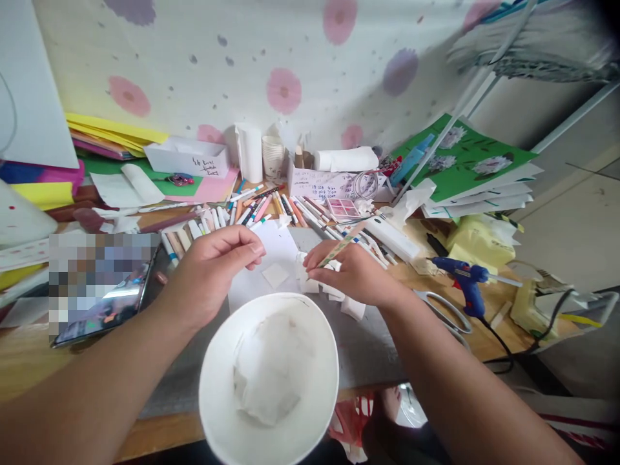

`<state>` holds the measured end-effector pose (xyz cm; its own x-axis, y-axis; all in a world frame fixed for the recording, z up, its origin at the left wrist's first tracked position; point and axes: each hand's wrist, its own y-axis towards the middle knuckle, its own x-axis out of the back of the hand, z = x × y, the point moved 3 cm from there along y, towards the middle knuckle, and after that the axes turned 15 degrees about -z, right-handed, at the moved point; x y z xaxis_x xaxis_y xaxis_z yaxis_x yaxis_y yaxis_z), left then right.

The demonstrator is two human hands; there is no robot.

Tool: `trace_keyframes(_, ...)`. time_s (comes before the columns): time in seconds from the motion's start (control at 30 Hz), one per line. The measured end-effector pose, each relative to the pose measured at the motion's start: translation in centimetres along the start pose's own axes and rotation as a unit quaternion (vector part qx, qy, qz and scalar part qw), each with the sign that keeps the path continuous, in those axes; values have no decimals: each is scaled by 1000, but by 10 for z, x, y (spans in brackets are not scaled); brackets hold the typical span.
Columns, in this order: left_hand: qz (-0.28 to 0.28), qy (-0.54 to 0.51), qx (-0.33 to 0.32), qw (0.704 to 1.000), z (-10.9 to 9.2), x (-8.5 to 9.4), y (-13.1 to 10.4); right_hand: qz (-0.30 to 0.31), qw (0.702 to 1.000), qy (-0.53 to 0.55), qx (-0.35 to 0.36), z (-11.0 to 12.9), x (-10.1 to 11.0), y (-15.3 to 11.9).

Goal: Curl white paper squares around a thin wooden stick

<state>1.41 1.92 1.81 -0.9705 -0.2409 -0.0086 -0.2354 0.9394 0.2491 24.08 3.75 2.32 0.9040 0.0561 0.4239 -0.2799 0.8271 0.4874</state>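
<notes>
In the middle of the desk my left hand (217, 265) is closed, thumb pressed to the curled fingers; whatever it may pinch is hidden. A slim pencil (345, 245) with a green pattern slants through the fingers of my right hand (349, 271), its lower tip pointing down to the left. Beneath that hand lie several small white paper pieces (353, 308). Between my hands a small off-white square (276, 276) rests on a white sheet of paper (249, 282). Closer to me, a large white bowl (210, 413) with crumpled whitish material (271, 374) inside stands at the desk's front edge.
Many markers (261, 206) lie spread behind my hands. On the right are grey-handled scissors (448, 310) and a blue glue gun (467, 281) with a cable. A tablet-like device (104, 316) sits at left. Paper cups (274, 158) and a white box (329, 184) line the back.
</notes>
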Motion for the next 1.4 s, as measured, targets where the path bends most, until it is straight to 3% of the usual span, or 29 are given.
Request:
trace_keyframes(0.17, -35, -19, 33, 999, 2, 1, 0, 118, 992, 9, 30, -24, -37, 20)
trace_keyframes(0.3, -50, -14, 49, 997, 3, 1, 1, 147, 987, 22, 61, -36, -57, 13)
trace_keyframes(0.43, -43, -2, 60, 997, 8, 1, 3, 145, 986, 28, 82, -41, -64, 7)
trace_keyframes(0.67, -55, 5, 81, 995, 15, 5, 2, 58, 993, 90, 46, -35, -58, 10)
trace_keyframes(0.83, -12, 64, 22, 998, 9, 6, -1, -51, 983, 175, -8, -6, -42, 13)
trace_keyframes(0.87, 12, 47, 16, 999, 8, 5, -3, -73, 975, 208, -22, 0, -40, 13)
trace_keyframes(1.0, 99, -81, 34, 991, 7, 1, -10, -116, 887, 422, -146, 15, -48, 13)
trace_keyframes(1.1, 72, -71, 37, 994, 10, 3, -9, -130, 862, 460, -171, 21, -56, 11)
trace_keyframes(1.27, 36, -60, 26, 997, 8, 3, -6, -152, 859, 456, -175, 24, -59, 7)
trace_keyframes(1.4, 31, -81, -7, 996, 1, 3, -8, -191, 884, 403, -143, 26, -54, 4)
